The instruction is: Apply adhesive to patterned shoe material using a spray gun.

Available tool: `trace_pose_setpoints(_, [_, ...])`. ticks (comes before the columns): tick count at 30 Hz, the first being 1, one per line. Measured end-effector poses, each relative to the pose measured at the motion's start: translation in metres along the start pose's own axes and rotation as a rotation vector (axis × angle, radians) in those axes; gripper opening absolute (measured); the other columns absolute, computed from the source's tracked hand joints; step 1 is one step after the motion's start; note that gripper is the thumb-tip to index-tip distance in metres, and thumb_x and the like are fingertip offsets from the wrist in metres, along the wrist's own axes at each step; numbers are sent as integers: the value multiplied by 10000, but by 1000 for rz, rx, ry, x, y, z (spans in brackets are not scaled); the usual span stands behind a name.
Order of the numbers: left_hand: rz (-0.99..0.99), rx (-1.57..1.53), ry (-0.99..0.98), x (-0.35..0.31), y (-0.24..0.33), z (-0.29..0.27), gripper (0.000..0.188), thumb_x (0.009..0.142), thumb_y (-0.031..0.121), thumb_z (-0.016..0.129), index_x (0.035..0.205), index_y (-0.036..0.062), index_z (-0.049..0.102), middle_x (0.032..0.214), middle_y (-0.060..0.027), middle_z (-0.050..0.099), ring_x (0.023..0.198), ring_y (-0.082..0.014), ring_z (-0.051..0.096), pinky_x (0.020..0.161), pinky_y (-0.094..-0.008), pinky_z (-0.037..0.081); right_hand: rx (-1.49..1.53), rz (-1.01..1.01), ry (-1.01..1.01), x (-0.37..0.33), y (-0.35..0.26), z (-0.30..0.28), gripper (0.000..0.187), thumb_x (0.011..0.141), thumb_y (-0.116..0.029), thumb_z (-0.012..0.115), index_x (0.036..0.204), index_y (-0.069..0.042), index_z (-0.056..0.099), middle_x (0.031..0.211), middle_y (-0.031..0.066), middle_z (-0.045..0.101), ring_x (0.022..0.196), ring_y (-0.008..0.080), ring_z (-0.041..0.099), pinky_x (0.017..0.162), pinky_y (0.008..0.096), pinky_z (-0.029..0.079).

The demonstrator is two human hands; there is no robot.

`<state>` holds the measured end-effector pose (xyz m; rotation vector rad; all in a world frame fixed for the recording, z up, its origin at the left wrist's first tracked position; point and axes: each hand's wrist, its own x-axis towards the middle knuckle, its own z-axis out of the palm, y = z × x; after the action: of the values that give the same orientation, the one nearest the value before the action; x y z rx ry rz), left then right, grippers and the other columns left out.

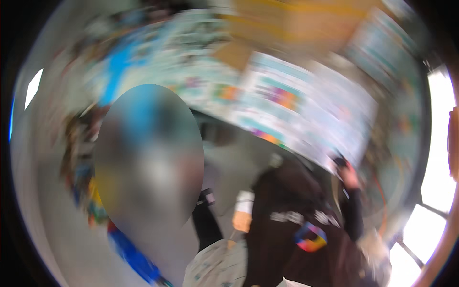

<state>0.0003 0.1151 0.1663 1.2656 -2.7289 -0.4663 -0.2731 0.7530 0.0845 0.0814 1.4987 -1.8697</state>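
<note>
Neither my left hand nor my right hand shows in the head view, which is smeared by motion. Another person in a dark brown top (296, 229) with a multicoloured emblem fills the lower middle. That person's dark sleeve runs to a hand (351, 178) at the right, at the edge of a paper-strewn table. A small dark thing (340, 161), too blurred to name, is at its fingers. Beside the brown top, another hand (242, 221) below a white cuff hangs over a pale patterned bag (217, 263); whose hand it is I cannot tell.
Printed sheets (275, 93) with coloured blocks lie on the table, and a brown cardboard box (306, 21) stands beyond. A blurred oval (148, 158) hides much of the left. Near the lower left is a long blue object (134, 256). Bright windows (437, 148) line the right.
</note>
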Motion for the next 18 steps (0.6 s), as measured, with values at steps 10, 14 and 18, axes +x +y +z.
trace_pose_setpoints(10, [363,-356,-985,-154,1,214,281,840,245,507,961,15,615,961,-152,636,897,-351,599,754,-391,488,-678,258,304,-31,-64,69,212,577,-65,612,781,-21,575,625,72,571,506,201,551,456,340,449])
trace_pose_setpoints(14, [495,-216,-1019,-145,3,226,269,839,249,512,935,23,622,948,-155,638,872,-355,603,736,-384,496,-664,209,374,-32,-63,72,201,582,-107,569,755,-6,553,581,98,561,532,207,566,518,326,458])
trace_pose_setpoints(18, [685,-71,-918,-124,-2,229,254,843,249,520,928,31,622,899,-145,645,808,-324,622,697,-373,503,-709,111,469,-32,-62,75,205,605,-102,541,787,-14,577,616,118,584,601,229,594,562,334,457])
